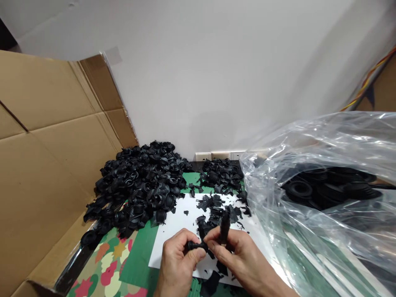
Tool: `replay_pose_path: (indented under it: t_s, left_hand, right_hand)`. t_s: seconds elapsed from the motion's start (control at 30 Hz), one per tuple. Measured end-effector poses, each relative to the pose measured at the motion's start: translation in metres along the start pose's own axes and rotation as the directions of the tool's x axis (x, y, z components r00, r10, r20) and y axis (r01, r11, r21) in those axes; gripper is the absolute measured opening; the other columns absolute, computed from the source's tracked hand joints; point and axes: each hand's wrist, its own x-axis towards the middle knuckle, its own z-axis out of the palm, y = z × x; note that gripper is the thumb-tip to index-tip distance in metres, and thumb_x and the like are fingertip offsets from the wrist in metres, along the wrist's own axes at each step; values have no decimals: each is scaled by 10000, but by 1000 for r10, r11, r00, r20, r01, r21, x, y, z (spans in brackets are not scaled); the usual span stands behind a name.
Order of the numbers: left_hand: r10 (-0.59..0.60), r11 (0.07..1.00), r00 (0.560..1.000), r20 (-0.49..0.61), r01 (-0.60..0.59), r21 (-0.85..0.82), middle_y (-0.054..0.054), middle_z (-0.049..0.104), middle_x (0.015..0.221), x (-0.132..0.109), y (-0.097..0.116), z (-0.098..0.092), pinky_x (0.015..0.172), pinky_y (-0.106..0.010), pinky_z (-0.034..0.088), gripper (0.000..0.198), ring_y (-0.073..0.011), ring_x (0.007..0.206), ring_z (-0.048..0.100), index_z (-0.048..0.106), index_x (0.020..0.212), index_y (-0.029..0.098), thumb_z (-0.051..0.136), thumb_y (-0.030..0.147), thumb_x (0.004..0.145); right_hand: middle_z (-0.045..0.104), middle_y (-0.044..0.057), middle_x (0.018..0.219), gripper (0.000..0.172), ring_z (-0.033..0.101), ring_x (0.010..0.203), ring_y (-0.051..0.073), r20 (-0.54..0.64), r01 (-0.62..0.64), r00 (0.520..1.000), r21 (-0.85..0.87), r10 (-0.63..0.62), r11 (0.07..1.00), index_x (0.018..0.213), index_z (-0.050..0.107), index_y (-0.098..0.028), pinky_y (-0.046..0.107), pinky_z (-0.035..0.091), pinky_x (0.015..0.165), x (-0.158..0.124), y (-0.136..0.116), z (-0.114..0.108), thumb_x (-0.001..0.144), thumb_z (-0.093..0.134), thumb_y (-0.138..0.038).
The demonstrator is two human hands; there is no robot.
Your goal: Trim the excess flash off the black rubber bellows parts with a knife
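Observation:
Over a white sheet (167, 235), my left hand (181, 258) pinches a small black rubber part (195, 245) between thumb and fingers. My right hand (238, 251) is closed around a slim black-handled tool (225, 227), its handle standing up above the fingers. The tool's working end is hidden, so I cannot tell its kind. The right fingertips meet the right end of the rubber part. Torn black rubber scraps (212, 202) lie on the sheet just beyond both hands, with larger scraps (212, 284) below them.
A large heap of black ribbed rubber parts (139, 181) lies at the left, by a cardboard box (55, 152). A smaller scrap pile (222, 173) sits against the wall near the sockets (236, 155). At the right, a clear plastic bag (269, 198) holds black ribbed parts (328, 185).

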Motion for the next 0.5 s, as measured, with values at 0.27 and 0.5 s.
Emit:
replay_pose_path:
  t_s: [0.27, 0.5]
  left_hand:
    - [12, 999, 1000, -2, -12, 41, 80, 382, 486, -1, 1, -2, 414, -195, 267, 55, -87, 434, 335, 559, 630, 181, 592, 142, 652]
    - [217, 937, 976, 6, -210, 278, 22, 522, 617, -2, 1, -3, 554, -232, 365, 94, -147, 597, 478, 554, 627, 186, 569, 102, 667]
  right_hand:
    - [425, -38, 536, 157, 360, 503, 99, 75, -62, 995, -58, 66, 996, 652, 613, -150, 208, 308, 469, 1, -2, -1, 737, 493, -203]
    - [417, -45, 549, 164, 349, 513, 92, 122, -72, 989, -93, 83, 993, 666, 596, -143, 193, 297, 468, 0, -2, -1, 764, 495, -227]
